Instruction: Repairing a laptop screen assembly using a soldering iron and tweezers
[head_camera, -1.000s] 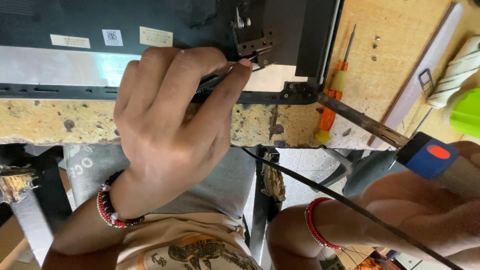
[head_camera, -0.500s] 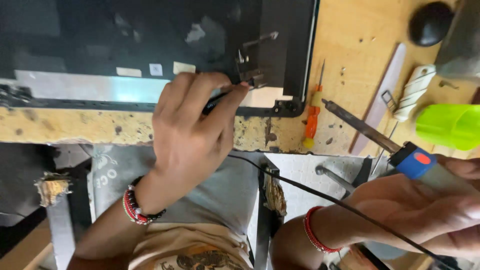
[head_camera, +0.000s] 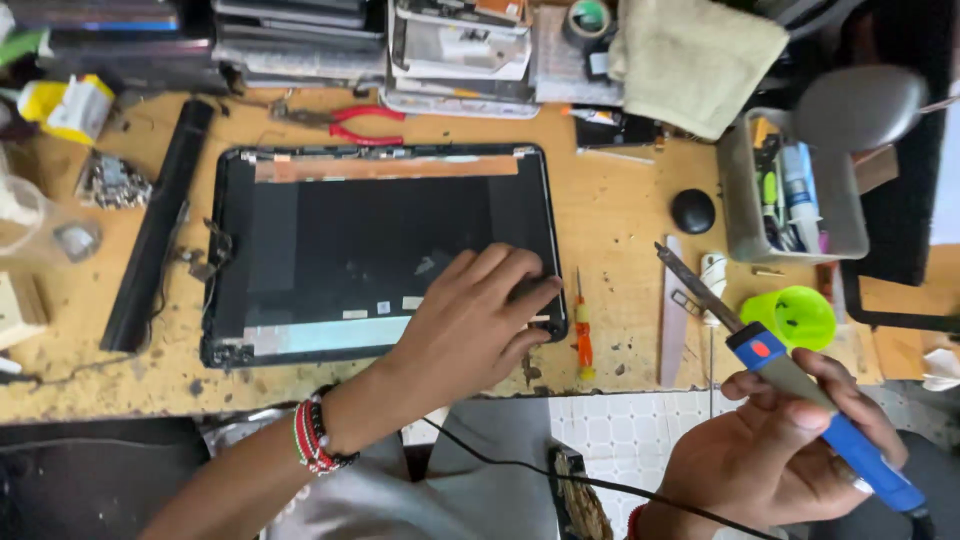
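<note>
Centre frame: left hand (head_camera: 478, 318) presses flat, fingers spread, steadying the laptop lid panel (head_camera: 380, 250); lower right, right hand (head_camera: 775, 455) grips a soldering iron (head_camera: 790, 375), tip raised clear.

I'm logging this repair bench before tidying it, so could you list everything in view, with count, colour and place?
black laptop lid panel: one, black, flat on the bench centre
worn wooden bench: one, tan, under everything
red-handled pliers: one, red, behind the panel
orange-handled screwdriver: one, orange, right of the panel
black round knob: one, black, right of centre
clear plastic tool bin: one, greyish, far right
lime green cup: one, green, near the front edge
beige cloth: one, beige, at the back
blue-handled soldering iron: one, blue, in the right hand
left hand: pressing the panel's near right corner
right hand: gripping the iron
</note>
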